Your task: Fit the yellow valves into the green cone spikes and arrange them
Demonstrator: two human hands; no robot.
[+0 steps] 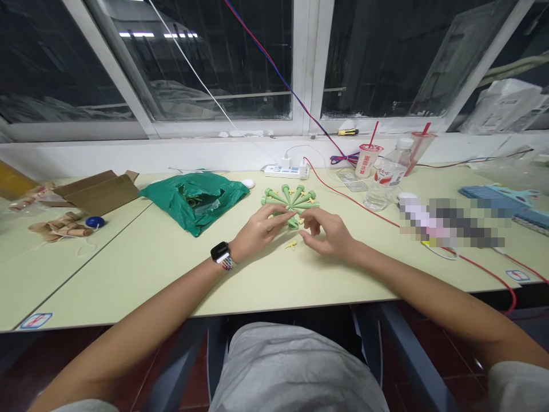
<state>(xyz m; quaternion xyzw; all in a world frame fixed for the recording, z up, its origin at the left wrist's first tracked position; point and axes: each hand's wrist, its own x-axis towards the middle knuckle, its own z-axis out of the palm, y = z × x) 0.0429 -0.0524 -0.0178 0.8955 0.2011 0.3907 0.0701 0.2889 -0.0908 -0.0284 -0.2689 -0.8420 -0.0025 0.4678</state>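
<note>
1. Two bare forearms reach forward onto a pale green laminate desk [171, 286], meeting near its middle, where the work sits within easy reach of both hands.
2. The left hand [259, 232], with a black smartwatch [221, 253] on its wrist, lies half open, its fingers stretched across the near side of a ring of cones. It seems to rest on them rather than grip them.
3. The right hand [328, 232] is loosely curled, its fingertips close to the centre of the ring. Whether it has hold of anything small cannot be told, because the fingers block the view.
4. About ten green plastic cone-shaped spikes [291, 197] lie in a star, their narrow ends meeting at the centre and their wide ends pointing out, an arrangement that seems to keep them together and separate. The centre is hidden under the fingers.
5. Small yellow plastic pieces [290, 245] lie just in front of the star, close to the hands.
6. To the left are a crumpled green plastic bag [193, 200] and an open cardboard box [96, 191]. To the right are a clear water bottle [388, 174] and a red cable [386, 214]. Beyond them, a pixelated patch [450, 223] hides whatever lies beneath it.
</note>
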